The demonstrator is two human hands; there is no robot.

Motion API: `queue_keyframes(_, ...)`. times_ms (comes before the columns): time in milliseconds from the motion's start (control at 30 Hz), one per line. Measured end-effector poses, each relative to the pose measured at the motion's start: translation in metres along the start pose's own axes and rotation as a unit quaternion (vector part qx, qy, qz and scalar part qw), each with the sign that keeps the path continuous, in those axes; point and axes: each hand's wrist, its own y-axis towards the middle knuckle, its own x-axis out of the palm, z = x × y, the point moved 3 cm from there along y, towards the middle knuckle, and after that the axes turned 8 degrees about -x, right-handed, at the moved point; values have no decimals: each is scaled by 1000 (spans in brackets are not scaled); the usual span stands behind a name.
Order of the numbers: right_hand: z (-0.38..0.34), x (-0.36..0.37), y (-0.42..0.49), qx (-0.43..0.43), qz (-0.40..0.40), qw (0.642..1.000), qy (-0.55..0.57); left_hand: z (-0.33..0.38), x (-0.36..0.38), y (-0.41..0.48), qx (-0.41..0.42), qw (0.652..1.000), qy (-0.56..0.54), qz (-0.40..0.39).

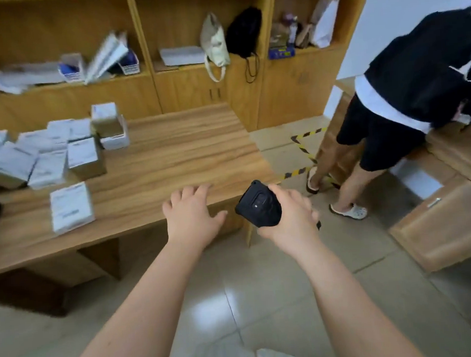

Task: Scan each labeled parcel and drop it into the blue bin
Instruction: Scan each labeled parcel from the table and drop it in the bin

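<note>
- The right hand [290, 216] has its fingers curled round a black scanner [258, 204], at 3 o'clock of the left hand and off the desk's corner
- The left hand [189, 212] holds nothing; its fingers [199, 190] are straight and spread over the near edge of the desk [171, 155], and I cannot tell whether they touch the wood
- At 9 o'clock of the left hand, apart from it, 1 boxy parcel [70, 208] lies alone with its white label up; it is probably the next to scan
- It looks light and fairly stiff, so 1 hand should lift it; taking it by 2 opposite side edges would keep the label clear for the scanner
- Farther off at 10 o'clock sits a pile of parcels [40, 153] in grey wrap, touching and overlapping; the wrap may be slick
- The blue bin is not in view
- At 12 o'clock stands a shelf unit [149, 73]; at 2 o'clock another person [417, 87]
</note>
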Motion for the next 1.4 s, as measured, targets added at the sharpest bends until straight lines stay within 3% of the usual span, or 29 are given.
queue_keyframes(267,-110,78,60,-112,-73,991,6,-133,-39,18,-157,987,2,38)
queue_keyframes(667,-197,148,121,-209,-164,964,14,-224,-56,46,-310,949,-15,55)
queue_keyframes(1167,-324,231,289,-273,-200,941,31,-320,-86,202,-349,934,10,72)
queue_keyframes(1400,-371,287,306,-267,-247,931,41,-391,-85,221,-397,916,-19,47)
